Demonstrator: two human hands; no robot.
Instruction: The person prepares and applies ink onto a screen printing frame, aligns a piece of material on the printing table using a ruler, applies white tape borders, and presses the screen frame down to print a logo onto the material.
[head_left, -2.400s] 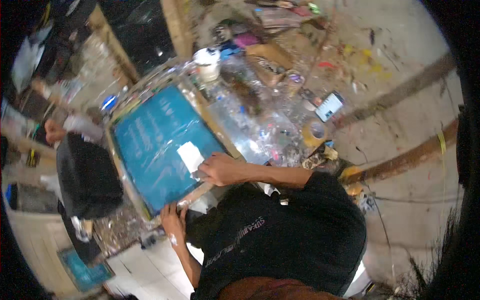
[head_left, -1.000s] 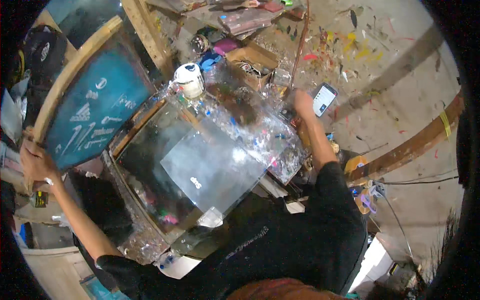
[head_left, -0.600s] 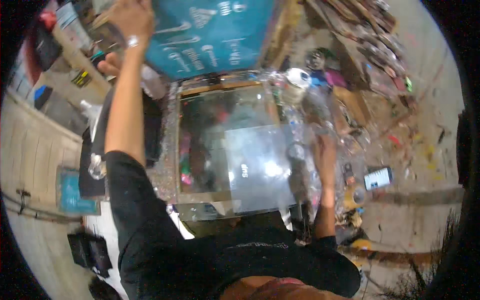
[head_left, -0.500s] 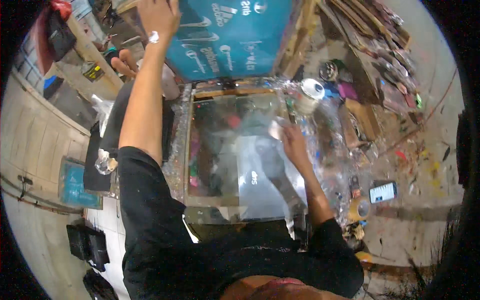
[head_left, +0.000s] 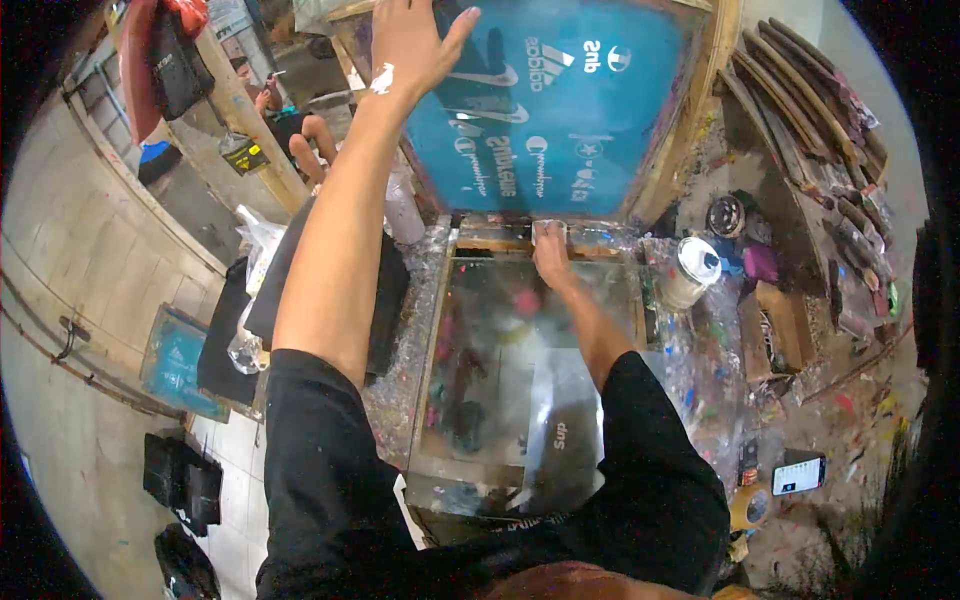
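A blue-meshed screen-printing frame (head_left: pixel 560 110) with white lettering and logos stands raised at the far side. My left hand (head_left: pixel 415 50) is at its upper left edge, thumb on the near side; the picture's edge cuts off its other fingers. Below the screen lies a glassy, wood-edged board (head_left: pixel 480 385) with a pale printed sheet (head_left: pixel 575 400) on its right part. Reaching across it, my right hand (head_left: pixel 550 255) presses a small white piece (head_left: pixel 548 230), cloth or paper, at the board's far edge. My right upper arm and sleeve hide part of the sheet.
A lidded white tub (head_left: pixel 692 275), an open cardboard box (head_left: pixel 775 330), a phone (head_left: pixel 798 473) and a tape roll (head_left: pixel 748 508) stand or lie to the right. Wooden strips (head_left: pixel 800 100) lean at the far right. A person (head_left: pixel 305 140) sits at the far left, near black cloth (head_left: pixel 290 285).
My right hand has slid the white piece from the middle right of the board to its far edge. My left hand stays at the raised screen; the whole view has shifted.
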